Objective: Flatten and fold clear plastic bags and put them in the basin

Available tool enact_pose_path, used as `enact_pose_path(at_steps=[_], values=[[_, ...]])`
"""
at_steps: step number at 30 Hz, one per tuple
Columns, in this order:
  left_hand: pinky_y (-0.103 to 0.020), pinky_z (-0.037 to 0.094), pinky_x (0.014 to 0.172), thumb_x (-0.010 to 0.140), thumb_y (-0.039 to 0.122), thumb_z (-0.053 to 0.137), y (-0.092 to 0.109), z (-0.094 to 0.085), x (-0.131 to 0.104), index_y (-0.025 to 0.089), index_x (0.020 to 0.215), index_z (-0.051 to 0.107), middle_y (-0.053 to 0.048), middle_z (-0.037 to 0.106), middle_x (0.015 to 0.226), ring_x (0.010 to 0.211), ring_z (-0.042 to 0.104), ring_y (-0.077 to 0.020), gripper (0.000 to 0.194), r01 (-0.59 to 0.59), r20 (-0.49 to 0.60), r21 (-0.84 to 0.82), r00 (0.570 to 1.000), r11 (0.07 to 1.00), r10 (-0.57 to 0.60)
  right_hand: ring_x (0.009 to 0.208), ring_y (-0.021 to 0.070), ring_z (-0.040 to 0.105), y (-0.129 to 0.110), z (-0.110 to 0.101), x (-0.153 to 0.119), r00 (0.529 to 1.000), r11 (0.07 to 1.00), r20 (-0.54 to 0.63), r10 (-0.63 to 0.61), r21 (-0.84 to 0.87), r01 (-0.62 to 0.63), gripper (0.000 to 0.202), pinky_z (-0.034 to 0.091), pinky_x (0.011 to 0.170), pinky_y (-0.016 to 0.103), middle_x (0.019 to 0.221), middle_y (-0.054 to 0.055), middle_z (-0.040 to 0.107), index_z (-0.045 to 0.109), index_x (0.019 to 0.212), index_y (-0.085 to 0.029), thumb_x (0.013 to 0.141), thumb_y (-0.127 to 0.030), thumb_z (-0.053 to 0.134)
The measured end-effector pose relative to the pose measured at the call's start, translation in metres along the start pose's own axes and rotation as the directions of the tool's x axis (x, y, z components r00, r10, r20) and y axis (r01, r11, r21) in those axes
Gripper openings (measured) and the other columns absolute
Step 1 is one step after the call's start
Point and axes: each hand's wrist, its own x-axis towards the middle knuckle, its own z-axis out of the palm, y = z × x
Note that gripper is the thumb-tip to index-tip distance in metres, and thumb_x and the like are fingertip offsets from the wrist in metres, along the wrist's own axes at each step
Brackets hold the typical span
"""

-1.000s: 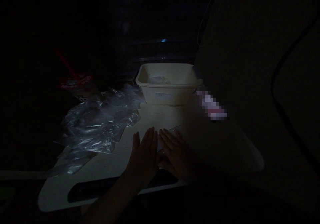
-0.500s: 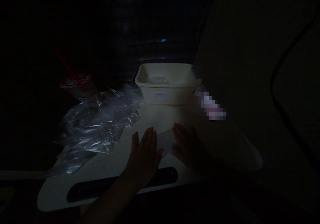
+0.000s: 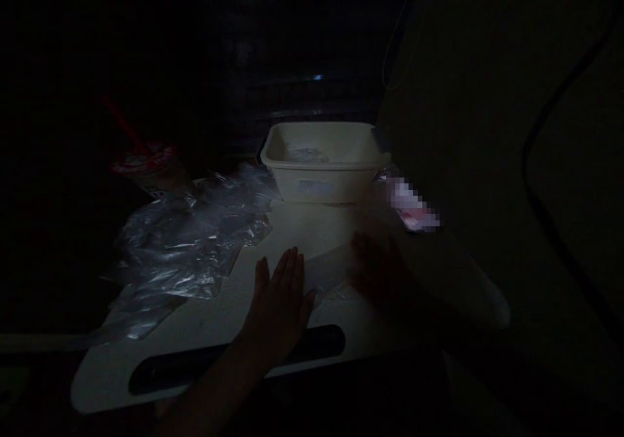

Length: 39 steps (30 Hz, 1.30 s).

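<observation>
A person's two bare hands work in dim light over a pale tabletop [image 3: 229, 320], the left hand [image 3: 280, 300] laid open and palm down, fingers extended, its thumb spread toward a thin, clear plastic sheet [image 3: 324, 271]. The right hand [image 3: 377, 271], deep in shadow, is also open, its fingertips at the sheet's other side; neither hand is closed around anything, and how firmly either presses cannot be told. The sheet lies nearly flat on the tabletop between them. Nearer the wearer, a long dark slot [image 3: 166, 370] runs along the table's edge, partly behind the left forearm. To the left spreads a loose, glossy heap of clear plastic [image 3: 185, 248], and beyond it stands a cup [image 3: 156, 170] with a red straw [image 3: 125, 125]. Past the hands, a cream bin [image 3: 316, 185] bears a small label [image 3: 316, 187] on its front and holds some clear plastic [image 3: 307, 154]. A pinkish item [image 3: 414, 209], blurred by pixels, lies to the bin's right, and a dark cable [image 3: 529, 190] curves down at far right.
</observation>
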Motion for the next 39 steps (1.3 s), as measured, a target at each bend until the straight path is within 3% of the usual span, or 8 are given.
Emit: enact_pose_path(at_steps=[4, 9, 18, 23, 27, 31, 36, 39], values=[[-0.052, 0.011, 0.094, 0.084, 0.034, 0.021, -0.002, 0.002, -0.001, 0.005, 0.126, 0.022, -0.016, 0.022, 0.133, 0.123, 0.014, -0.025, 0.051, -0.009, 0.002, -0.031, 1.0, 0.999, 0.009, 0.102, 0.0247, 0.044, 0.017, -0.01, 0.02, 0.999, 0.995, -0.041, -0.001, 0.104, 0.005, 0.032, 0.02, 0.089, 0.049, 0.106, 0.01, 0.056, 0.059, 0.091, -0.017, 0.081, -0.03, 0.031], [-0.047, 0.014, 0.096, 0.084, 0.038, 0.024, -0.004, 0.003, -0.004, 0.01, 0.129, 0.013, -0.012, 0.021, 0.134, 0.123, 0.012, -0.0226, 0.054, 0.004, -0.017, -0.09, 1.0, 0.996, -0.006, 0.084, 0.0179, 0.053, 0.015, -0.016, 0.06, 0.983, 0.918, 0.015, -0.183, 0.361, 0.165, 0.025, 0.035, 0.075, 0.031, 0.09, 0.005, 0.062, 0.058, 0.092, -0.016, 0.07, -0.021, 0.048], [-0.047, 0.014, 0.096, 0.082, 0.042, 0.029, -0.004, 0.006, -0.004, 0.007, 0.127, 0.018, -0.015, 0.026, 0.132, 0.123, 0.014, -0.0255, 0.059, 0.027, -0.055, -0.169, 0.998, 0.985, -0.036, 0.07, 0.0172, 0.056, -0.008, -0.027, 0.091, 0.863, 0.916, 0.377, -0.336, 0.344, 0.207, 0.016, 0.034, 0.06, 0.025, 0.074, 0.002, 0.064, 0.063, 0.07, -0.018, 0.059, -0.027, 0.056], [-0.048, 0.014, 0.096, 0.077, 0.042, 0.039, -0.008, 0.002, -0.005, 0.01, 0.127, 0.021, -0.014, 0.032, 0.129, 0.12, 0.022, -0.0258, 0.062, 0.033, -0.087, -0.391, 0.993, 0.92, -0.073, 0.066, 0.0134, 0.055, -0.004, -0.032, 0.093, 0.828, 0.868, 0.409, -0.384, 0.465, 0.173, 0.012, 0.034, 0.059, 0.023, 0.072, 0.001, 0.063, 0.063, 0.068, -0.016, 0.06, -0.021, 0.056], [-0.035, 0.034, 0.084, 0.075, 0.035, 0.045, -0.024, -0.01, 0.013, 0.015, 0.117, 0.04, -0.009, 0.052, 0.111, 0.101, 0.046, -0.0219, 0.047, 0.094, 0.019, -0.793, 0.991, 0.602, -0.13, 0.06, 0.0095, 0.053, -0.006, -0.04, 0.093, 0.825, 0.79, 0.371, -0.425, 0.597, 0.139, 0.009, 0.034, 0.054, 0.019, 0.066, -0.001, 0.061, 0.062, 0.067, -0.014, 0.059, -0.015, 0.057], [-0.023, 0.038, 0.059, 0.066, 0.032, 0.057, -0.041, -0.013, 0.044, 0.017, 0.073, 0.064, 0.003, 0.06, 0.062, 0.062, 0.053, -0.0138, 0.018, 0.313, 0.322, -0.943, 0.943, 0.11, 0.085, 0.053, 0.0068, 0.05, -0.007, -0.049, 0.101, 0.805, 0.692, 0.384, -0.452, 0.72, 0.046, 0.012, 0.034, 0.049, 0.018, 0.062, -0.002, 0.058, 0.061, 0.071, -0.013, 0.059, -0.013, 0.057], [-0.02, 0.034, 0.049, 0.058, 0.026, 0.064, -0.048, 0.0, 0.06, 0.013, 0.053, 0.062, 0.004, 0.054, 0.047, 0.045, 0.046, -0.0081, 0.014, 0.362, 0.357, -0.93, 0.931, -0.064, 0.071, 0.058, 0.0093, 0.053, 0.016, -0.04, 0.106, 0.873, 0.468, 0.343, -0.346, 0.87, -0.156, 0.022, 0.039, 0.054, 0.02, 0.065, 0.0, 0.06, 0.06, 0.078, -0.013, 0.061, -0.027, 0.061], [-0.022, 0.037, 0.051, 0.061, 0.027, 0.062, -0.048, 0.003, 0.06, 0.013, 0.065, 0.063, 0.001, 0.06, 0.055, 0.049, 0.052, -0.0101, 0.014, 0.322, 0.339, -0.921, 0.94, -0.22, -0.046, 0.061, 0.012, 0.057, 0.029, -0.025, 0.098, 0.891, 0.107, 0.398, -0.219, 0.917, -0.384, 0.022, 0.043, 0.056, 0.023, 0.068, 0.001, 0.06, 0.056, 0.078, -0.016, 0.065, -0.034, 0.056]])
